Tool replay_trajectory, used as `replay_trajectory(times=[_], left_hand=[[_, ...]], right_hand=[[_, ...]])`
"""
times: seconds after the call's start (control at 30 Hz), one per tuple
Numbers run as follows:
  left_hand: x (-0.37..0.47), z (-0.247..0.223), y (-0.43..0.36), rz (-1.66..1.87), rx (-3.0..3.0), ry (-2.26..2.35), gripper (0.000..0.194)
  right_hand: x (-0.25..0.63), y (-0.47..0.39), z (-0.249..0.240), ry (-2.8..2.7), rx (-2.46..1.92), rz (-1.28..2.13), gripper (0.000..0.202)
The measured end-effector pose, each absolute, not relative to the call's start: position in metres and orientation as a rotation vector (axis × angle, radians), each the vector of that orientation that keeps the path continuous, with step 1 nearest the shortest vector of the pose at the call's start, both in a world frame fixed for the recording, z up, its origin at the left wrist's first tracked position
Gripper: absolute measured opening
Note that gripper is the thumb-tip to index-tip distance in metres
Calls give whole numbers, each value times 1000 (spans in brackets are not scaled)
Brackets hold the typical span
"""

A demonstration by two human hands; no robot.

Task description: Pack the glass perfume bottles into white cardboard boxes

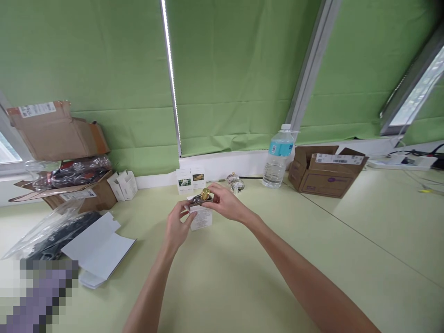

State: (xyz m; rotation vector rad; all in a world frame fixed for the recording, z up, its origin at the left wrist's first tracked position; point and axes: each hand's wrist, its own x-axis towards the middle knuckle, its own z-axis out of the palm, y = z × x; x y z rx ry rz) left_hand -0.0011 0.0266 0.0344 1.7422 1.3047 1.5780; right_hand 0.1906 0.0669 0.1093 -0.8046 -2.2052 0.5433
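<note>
Near the back of the table, a small white printed box (201,219) is held upright between both hands. My left hand (178,225) grips its left side, thumb in front and fingers near the top edge. At the box's top is a small dark, rounded object with a shiny gold cap (205,194); its exact kind I cannot make out. My right hand (224,201) pinches this object from the right, fingers behind and thumb in front. The lower part of the object is hidden by the box and the fingers.
Behind the hands are small picture boxes (185,181) and shiny glass-like pieces (237,186). A water bottle (274,169) and an open carton (326,178) stand right. At left are stacked cartons (57,134), white cartons (126,186), a plastic-wrapped black item (65,236) and white cardboard (100,249).
</note>
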Motion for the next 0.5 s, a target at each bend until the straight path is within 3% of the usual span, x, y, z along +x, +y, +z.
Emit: replay_trajectory(times=[0.3, 0.5], left_hand=[[0, 34, 23, 1539, 1806, 1304, 36], [1, 33, 24, 1526, 1846, 1348, 34]], right_hand=[[185, 60, 117, -2373, -856, 427, 12], [184, 60, 113, -2409, -867, 402, 24]])
